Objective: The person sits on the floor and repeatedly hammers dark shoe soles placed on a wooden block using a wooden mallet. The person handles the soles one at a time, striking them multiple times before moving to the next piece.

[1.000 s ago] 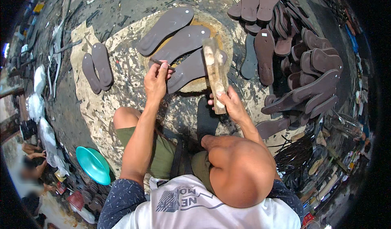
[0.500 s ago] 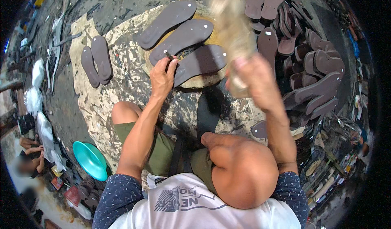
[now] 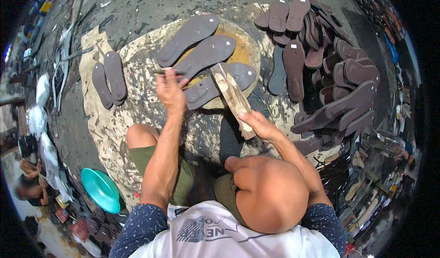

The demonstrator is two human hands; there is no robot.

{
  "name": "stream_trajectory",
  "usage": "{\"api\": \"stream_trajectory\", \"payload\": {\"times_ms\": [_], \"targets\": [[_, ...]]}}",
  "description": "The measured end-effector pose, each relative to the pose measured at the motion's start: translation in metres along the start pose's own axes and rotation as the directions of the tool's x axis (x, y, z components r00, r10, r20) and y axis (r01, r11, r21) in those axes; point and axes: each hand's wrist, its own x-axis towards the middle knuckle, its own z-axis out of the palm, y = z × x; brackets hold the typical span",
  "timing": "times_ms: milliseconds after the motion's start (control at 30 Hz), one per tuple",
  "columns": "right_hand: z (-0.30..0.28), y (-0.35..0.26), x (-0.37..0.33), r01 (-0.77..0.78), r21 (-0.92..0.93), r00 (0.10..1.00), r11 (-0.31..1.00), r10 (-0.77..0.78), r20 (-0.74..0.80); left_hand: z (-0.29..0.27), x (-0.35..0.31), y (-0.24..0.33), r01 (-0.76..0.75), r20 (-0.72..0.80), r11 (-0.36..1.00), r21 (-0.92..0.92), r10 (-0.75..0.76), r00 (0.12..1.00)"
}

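My left hand (image 3: 170, 95) pinches a thin dark punch-like tool (image 3: 161, 72), held sideways between the fingers. My right hand (image 3: 260, 126) grips the near end of a rough wooden club (image 3: 231, 95), whose far end lies over a dark brown sandal sole (image 3: 196, 97). Two more brown soles, a middle one (image 3: 211, 50) and a far one (image 3: 189, 37), rest beside it, each with a small white dot near its toe. All three lie on a round wooden block (image 3: 250, 44). The block's middle is mostly covered by the soles.
A pair of soles (image 3: 115, 77) lies to the left on the stained sheet (image 3: 103, 120). Many brown soles are heaped at the right (image 3: 350, 90). A teal basin (image 3: 100, 190) stands at lower left, with another person (image 3: 33, 187) beyond it.
The wooden club has come down from its raised, blurred swing and now slants over the nearest sole. My left hand has shifted left, lifting the tool off the soles and turning it sideways.
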Motion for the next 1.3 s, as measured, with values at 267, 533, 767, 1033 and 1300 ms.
{"api": "stream_trajectory", "payload": {"times_ms": [267,533,767,1033,1300], "targets": [[0.006,-0.006,0.005,0.012,0.065,0.998,0.998,-0.008,-0.058,-0.006,-0.044,-0.016,-0.049,0.275,0.967,0.251,-0.023,0.961],[0.024,-0.186,-0.060,0.345,-0.187,0.928,0.920,-0.364,-0.082,-0.021,-0.047,-0.024,-0.311,0.326,0.874,0.372,0.191,0.926],[0.018,-0.054,-0.021,-0.084,-0.688,0.994,0.721,0.016,-0.105,-0.007,-0.053,-0.041,-0.615,0.459,0.711,0.341,0.445,0.769],[-0.008,-0.005,0.012,0.001,-0.160,0.999,0.987,0.006,0.042,-0.007,-0.019,-0.021,0.206,0.034,0.957,-0.206,-0.203,0.978],[0.003,-0.054,-0.004,-0.014,0.103,0.999,0.995,0.018,-0.030,-0.007,0.064,-0.053,0.095,0.068,0.995,-0.007,-0.094,0.993]]}}
